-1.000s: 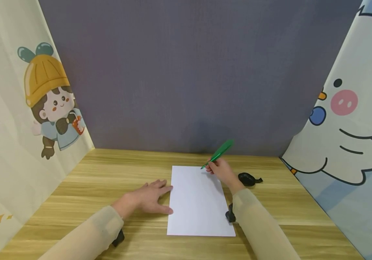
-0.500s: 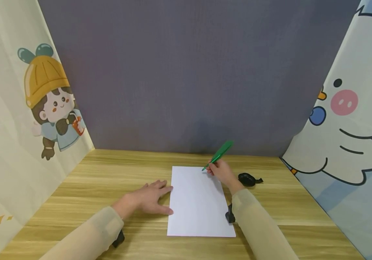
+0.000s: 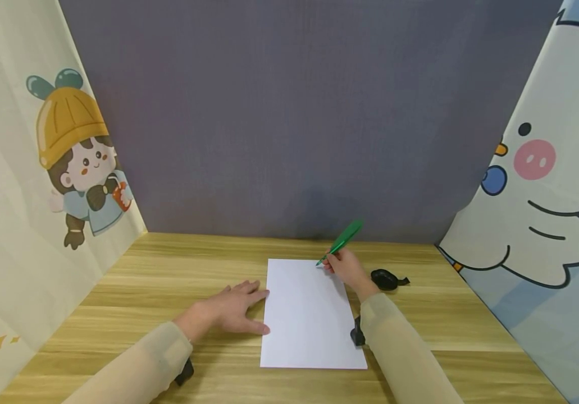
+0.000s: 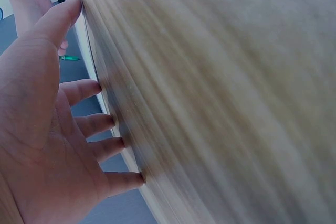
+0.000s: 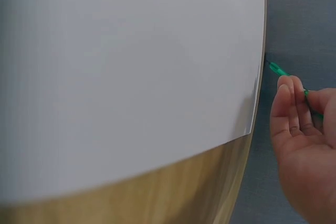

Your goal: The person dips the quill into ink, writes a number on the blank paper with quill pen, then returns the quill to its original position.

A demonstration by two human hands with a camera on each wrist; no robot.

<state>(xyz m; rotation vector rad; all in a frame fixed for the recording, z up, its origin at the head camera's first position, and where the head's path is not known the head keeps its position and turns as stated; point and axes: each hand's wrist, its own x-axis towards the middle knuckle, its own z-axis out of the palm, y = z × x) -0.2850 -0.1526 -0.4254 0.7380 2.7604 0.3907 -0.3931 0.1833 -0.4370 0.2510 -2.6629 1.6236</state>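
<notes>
Right hand [image 3: 346, 268] pinches a green feather-shaped pen [image 3: 342, 239] at the far right corner of smooth white paper [image 3: 309, 317]; left hand [image 3: 228, 310] lies flat, fingers relaxed, on grained wooden table [image 3: 142, 286] at the paper's left edge

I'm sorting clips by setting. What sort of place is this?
Probably a small desk booth set up for recording: a wooden desk walled by a grey backdrop and cartoon-print curtains. The right hand holds a green pen over white paper.
</notes>
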